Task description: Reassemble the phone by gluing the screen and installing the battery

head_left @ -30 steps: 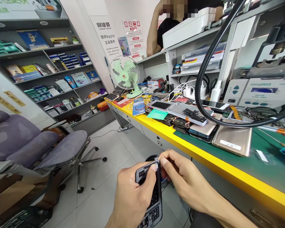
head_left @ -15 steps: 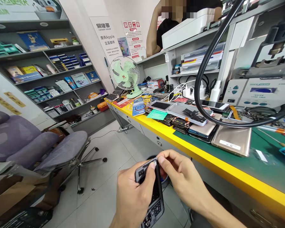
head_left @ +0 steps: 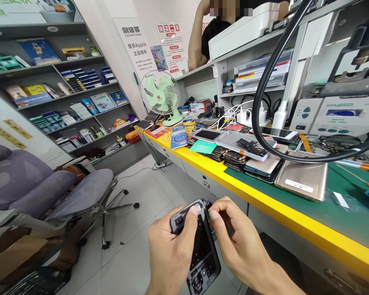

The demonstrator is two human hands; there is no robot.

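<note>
A dark phone frame (head_left: pixel 203 254) with small parts along its top and bottom is held upright-tilted over the floor, in front of the bench. My left hand (head_left: pixel 172 246) grips its left side, thumb pressed on the upper part. At the frame's top right corner, my right hand (head_left: pixel 238 241) has thumb and forefinger pinched together; a small dark piece shows at these fingertips, too small to make out. The rest of my right fingers are curled in.
A yellow-edged bench (head_left: pixel 264 197) runs along the right, bearing a gold tablet (head_left: pixel 301 176), stacked phones and a grey tray (head_left: pixel 242 144). A black hose (head_left: pixel 258 90) arches above. A purple chair (head_left: pixel 80 196) stands left. A person's arm (head_left: pixel 196 41) rests behind the shelf.
My right fingertips have moved slightly right from the frame's corner, and a small dark piece now shows by them. The phone frame has tilted a little and its lower end shifted right.
</note>
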